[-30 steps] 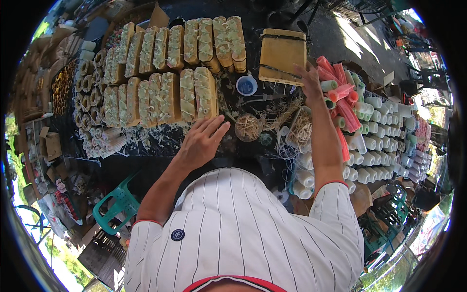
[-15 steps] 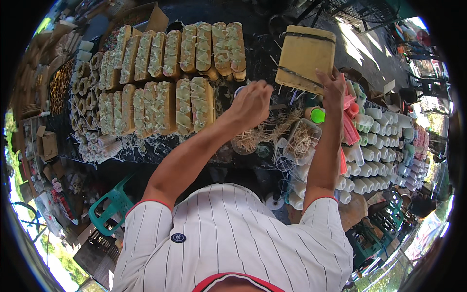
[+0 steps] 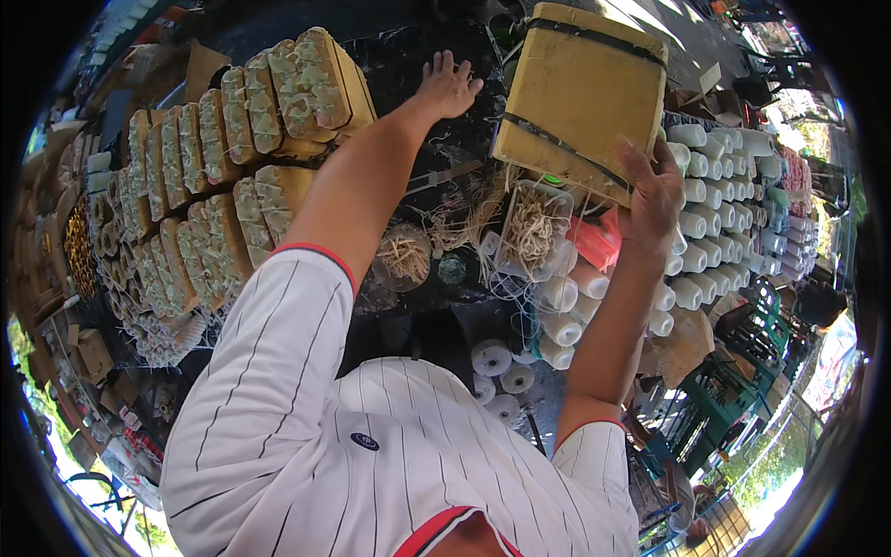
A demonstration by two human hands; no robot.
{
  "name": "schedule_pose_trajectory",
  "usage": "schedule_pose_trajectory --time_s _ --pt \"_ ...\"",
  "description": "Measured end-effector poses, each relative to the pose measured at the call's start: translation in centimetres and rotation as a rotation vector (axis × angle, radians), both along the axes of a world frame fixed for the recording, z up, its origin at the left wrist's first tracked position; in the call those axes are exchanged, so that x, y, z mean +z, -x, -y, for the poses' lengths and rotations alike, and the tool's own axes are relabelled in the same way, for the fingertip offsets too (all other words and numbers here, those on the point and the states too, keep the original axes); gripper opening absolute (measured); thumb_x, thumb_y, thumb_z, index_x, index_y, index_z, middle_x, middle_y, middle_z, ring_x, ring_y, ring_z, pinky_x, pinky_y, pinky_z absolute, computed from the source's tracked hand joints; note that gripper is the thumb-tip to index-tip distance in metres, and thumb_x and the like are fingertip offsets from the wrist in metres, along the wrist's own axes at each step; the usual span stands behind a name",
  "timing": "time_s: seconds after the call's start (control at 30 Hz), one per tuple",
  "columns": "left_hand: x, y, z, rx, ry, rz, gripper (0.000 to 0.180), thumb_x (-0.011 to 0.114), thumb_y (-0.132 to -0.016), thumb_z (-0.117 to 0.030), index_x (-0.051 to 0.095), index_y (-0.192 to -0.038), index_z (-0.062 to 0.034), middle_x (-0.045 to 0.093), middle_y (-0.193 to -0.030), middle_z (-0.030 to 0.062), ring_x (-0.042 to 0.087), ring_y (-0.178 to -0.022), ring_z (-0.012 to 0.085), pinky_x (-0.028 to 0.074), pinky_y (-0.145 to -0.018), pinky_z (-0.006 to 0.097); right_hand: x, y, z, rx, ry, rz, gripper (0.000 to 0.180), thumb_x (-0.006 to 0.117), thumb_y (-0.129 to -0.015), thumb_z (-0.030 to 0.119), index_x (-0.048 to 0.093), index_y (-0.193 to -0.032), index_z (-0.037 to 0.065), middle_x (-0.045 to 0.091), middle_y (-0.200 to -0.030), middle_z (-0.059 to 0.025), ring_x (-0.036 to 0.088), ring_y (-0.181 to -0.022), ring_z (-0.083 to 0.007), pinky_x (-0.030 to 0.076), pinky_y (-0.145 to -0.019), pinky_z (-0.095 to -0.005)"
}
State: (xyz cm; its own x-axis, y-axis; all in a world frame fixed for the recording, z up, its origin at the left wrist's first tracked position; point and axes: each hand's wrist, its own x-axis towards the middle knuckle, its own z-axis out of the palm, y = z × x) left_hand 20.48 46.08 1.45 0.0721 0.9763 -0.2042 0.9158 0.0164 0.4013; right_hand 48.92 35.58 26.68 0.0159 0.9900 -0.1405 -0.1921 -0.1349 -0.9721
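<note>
My right hand (image 3: 653,197) grips the lower right edge of a flat tan block (image 3: 583,97) bound with two black bands. The thumb shows on its near face, and the other fingers are partly behind it. The block is held up, tilted, over the right part of the black table. My left hand (image 3: 446,87) reaches far forward above the tabletop, fingers spread and holding nothing. Left of that arm stand two rows of similar tan blocks (image 3: 357,88), their upper faces smeared with pale green, crusted material.
A clear tub of short pale sticks (image 3: 536,227) and a round dish of similar sticks (image 3: 404,255) sit near the table's front edge. Many white cylinders (image 3: 713,223) stand at the right. Pink-red material (image 3: 596,239) lies below the block. White spools (image 3: 490,357) are lower down.
My left hand has gone from a closed fist to spread fingers and reached farther forward. The block in my right hand looks larger and nearer. The view has shifted, moving the rows leftward.
</note>
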Motion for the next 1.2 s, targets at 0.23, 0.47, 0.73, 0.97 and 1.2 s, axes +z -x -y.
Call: schedule_pose_trajectory --time_s 0.23,0.47,0.73,0.97,1.2 --pt "2.3 -4.0 10.4 -0.112 0.087 0.054 0.075 0.055 -0.105 -0.036 0.029 -0.162 0.0046 0.029 -0.162 0.0368 0.032 -0.15 0.0535 0.028 -0.125 0.058 -6.4 6.2 -6.5 0.18 -0.009 -0.034 0.053 0.083 -0.088 0.012 0.063 -0.133 -0.006 0.074 -0.117 -0.0107 0.069 -0.1 -0.0154 0.054 -0.093 -0.03" --pt "6.2 -7.7 16.2 -0.182 0.231 -0.014 0.076 0.064 -0.099 -0.035 0.039 -0.156 0.0089 0.05 -0.143 0.0337 0.047 -0.138 0.0509 0.04 -0.117 0.057 -17.2 12.5 -11.4 0.4 0.114 -0.012 0.053 0.082 -0.089 0.014 0.063 -0.135 -0.004 0.072 -0.117 -0.0099 0.069 -0.102 -0.0176 0.056 -0.091 -0.0327" --pt "10.5 -6.0 22.0 -0.165 -0.059 0.062 0.068 0.073 -0.087 -0.024 0.051 -0.14 0.0117 0.054 -0.14 0.0348 0.053 -0.133 0.0508 0.041 -0.115 0.056 -23.8 16.4 -12.1 0.466 0.262 -0.092 0.051 0.078 -0.094 0.017 0.059 -0.137 -0.003 0.071 -0.121 -0.0115 0.071 -0.108 -0.0242 0.059 -0.091 -0.0396" --pt "21.9 0.3 31.0 -0.173 -0.223 0.492 0.046 0.08 -0.087 -0.019 0.063 -0.125 0.0019 0.066 -0.128 0.021 0.065 -0.121 0.039 0.051 -0.106 0.046 -19.3 16.8 -14.2 0.571 0.098 0.922 0.047 0.081 -0.089 0.031 0.072 -0.117 -0.005 0.076 -0.11 -0.0173 0.073 -0.097 -0.0308 0.055 -0.089 -0.0424" --pt "25.5 7.5 41.9 0.265 -0.275 0.365 0.036 0.08 -0.09 -0.014 0.069 -0.121 0.0004 0.073 -0.121 0.0188 0.072 -0.108 0.0386 0.059 -0.093 0.046 -5.8 28.2 -4.4 0.675 -0.342 0.665 0.094 0.09 -0.076 0.049 0.055 -0.146 -0.003 0.068 -0.13 -0.0232 0.063 -0.128 -0.0385 0.048 -0.109 -0.0453"
